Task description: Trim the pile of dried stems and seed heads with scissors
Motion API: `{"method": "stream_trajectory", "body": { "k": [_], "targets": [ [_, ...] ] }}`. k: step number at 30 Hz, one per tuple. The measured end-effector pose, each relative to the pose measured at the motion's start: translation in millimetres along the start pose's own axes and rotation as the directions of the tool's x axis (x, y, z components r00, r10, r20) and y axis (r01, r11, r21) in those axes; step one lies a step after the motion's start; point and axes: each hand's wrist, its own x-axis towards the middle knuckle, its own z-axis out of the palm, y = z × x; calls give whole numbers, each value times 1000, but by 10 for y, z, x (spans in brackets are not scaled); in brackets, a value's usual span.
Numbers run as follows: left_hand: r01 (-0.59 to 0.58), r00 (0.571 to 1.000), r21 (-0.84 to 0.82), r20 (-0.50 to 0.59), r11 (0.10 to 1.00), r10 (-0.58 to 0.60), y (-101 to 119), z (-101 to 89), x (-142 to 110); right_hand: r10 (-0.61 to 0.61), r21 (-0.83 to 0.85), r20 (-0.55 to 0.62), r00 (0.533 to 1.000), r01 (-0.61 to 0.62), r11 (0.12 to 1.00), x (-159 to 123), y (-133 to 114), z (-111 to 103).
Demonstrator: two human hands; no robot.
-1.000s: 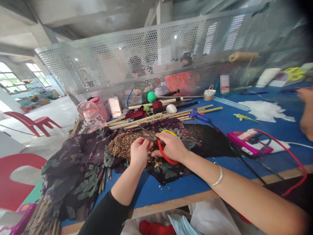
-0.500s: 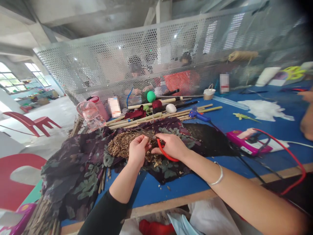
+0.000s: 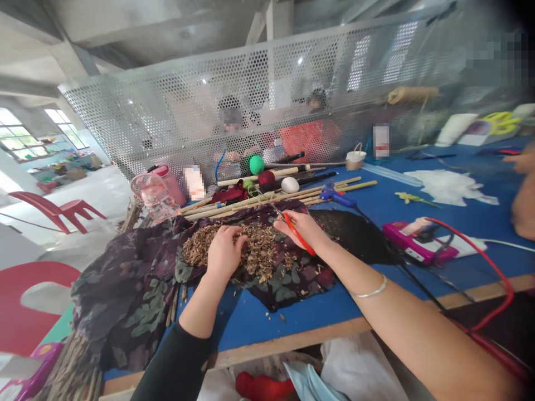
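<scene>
A heap of small dried brown plant pieces (image 3: 259, 253) lies on a dark floral cloth (image 3: 146, 301) on the blue table. My left hand (image 3: 223, 253) rests on the heap's left part, palm down. Its thumb stands apart from the curved fingers, whose tips are partly hidden, and I see nothing held. Just right of the heap, my right hand (image 3: 307, 231) grips red-handled scissors (image 3: 295, 228). Their metal blades are parted and point away to the upper left, above the cloth.
Behind the heap lie bamboo sticks (image 3: 234, 206), a blue glue gun (image 3: 336, 195) and several coloured balls. A pink bottle (image 3: 167, 181) stands left. A magenta power strip (image 3: 418, 245) with cables sits right, near another person's arm (image 3: 524, 200). A perforated metal screen (image 3: 179, 106) stands behind.
My hands have moved apart. The left one has left the blades and gone down onto the heap; the right one has drawn up and right with the scissors, whose blades now show parted.
</scene>
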Motion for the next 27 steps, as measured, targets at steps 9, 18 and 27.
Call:
{"method": "stream_trajectory", "body": {
  "k": [9,18,27],
  "targets": [
    [11,929,399,336,917,-157,336,-22,-373,44,-12,-10,999,-44,999,-19,-40,10],
    [-209,785,449,607,869,-125,225,-43,-107,68,-24,26,997,-68,997,-24,-27,19],
    [327,871,-242,452,914,-192,83,8,297,46,-107,29,999,-42,993,-54,-148,13]
  ]
}}
